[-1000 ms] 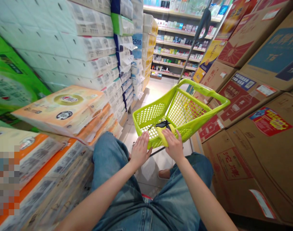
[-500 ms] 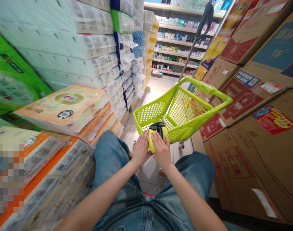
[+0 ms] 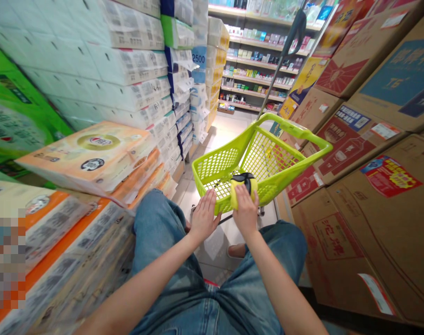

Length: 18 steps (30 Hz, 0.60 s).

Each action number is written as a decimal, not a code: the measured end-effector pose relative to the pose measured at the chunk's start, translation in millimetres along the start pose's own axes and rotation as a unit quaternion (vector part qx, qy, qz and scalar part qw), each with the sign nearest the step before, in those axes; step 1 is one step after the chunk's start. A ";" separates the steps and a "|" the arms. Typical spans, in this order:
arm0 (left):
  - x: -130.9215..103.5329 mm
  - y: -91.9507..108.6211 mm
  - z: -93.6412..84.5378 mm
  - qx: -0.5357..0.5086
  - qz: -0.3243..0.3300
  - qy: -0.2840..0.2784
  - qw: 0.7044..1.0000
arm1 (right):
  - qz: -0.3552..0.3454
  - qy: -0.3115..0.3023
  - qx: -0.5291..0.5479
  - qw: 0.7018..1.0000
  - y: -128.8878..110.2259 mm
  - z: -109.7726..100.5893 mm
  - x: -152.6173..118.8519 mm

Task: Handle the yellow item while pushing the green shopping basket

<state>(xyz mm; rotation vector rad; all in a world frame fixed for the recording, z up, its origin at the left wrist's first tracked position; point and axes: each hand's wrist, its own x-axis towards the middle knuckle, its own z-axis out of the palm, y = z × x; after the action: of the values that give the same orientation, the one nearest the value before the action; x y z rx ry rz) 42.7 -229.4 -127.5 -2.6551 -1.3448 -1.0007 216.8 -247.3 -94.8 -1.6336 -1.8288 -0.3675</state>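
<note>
A lime-green shopping cart [image 3: 233, 160] with lattice sides stands in front of my knees. At its near left corner, my left hand [image 3: 204, 215] grips the rim, fingers over the edge and thumb on the outer side. My right hand [image 3: 245, 211] is closed round a soft-looking yellow and black bundle [image 3: 248, 179] at the cart's near edge. The palm covers part of the bundle, so its exact kind does not show. My two hands are a short way apart.
Stacked tissue packs [image 3: 135, 65] line the left, with orange tissue packs [image 3: 93, 144] near my left knee. Cardboard boxes [image 3: 382, 223] are piled on the right. Shelves [image 3: 254, 60] of small goods close the far end. A dark-handled pole [image 3: 276, 77] rises behind the cart.
My right hand has moved right along the cart's near edge with the yellow and black bundle. My left hand, beside the bundle before, now stays at the corner, apart from it.
</note>
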 end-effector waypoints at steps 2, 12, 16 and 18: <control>-0.2 -1.7 0.2 -0.005 0.001 -0.004 1.000 | -0.062 -0.025 0.030 0.997 -30.5 5.6 -10.6; 1.6 -2.4 -2.3 0.025 0.011 -0.005 1.000 | -0.068 -0.053 -0.018 0.996 76.9 -34.9 17.1; 2.0 0.6 -1.3 0.017 0.012 -0.002 1.000 | 0.017 0.005 -0.050 0.999 78.6 -27.3 19.3; 1.9 0.9 -0.2 0.011 0.008 -0.001 1.000 | 0.024 0.019 -0.037 0.999 48.6 -16.9 11.7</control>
<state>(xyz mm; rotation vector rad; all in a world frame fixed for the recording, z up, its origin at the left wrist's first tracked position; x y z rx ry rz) 44.0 -228.7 -126.0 -2.6481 -1.3263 -0.9755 268.0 -239.3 -85.0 -1.7064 -1.7638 -0.4458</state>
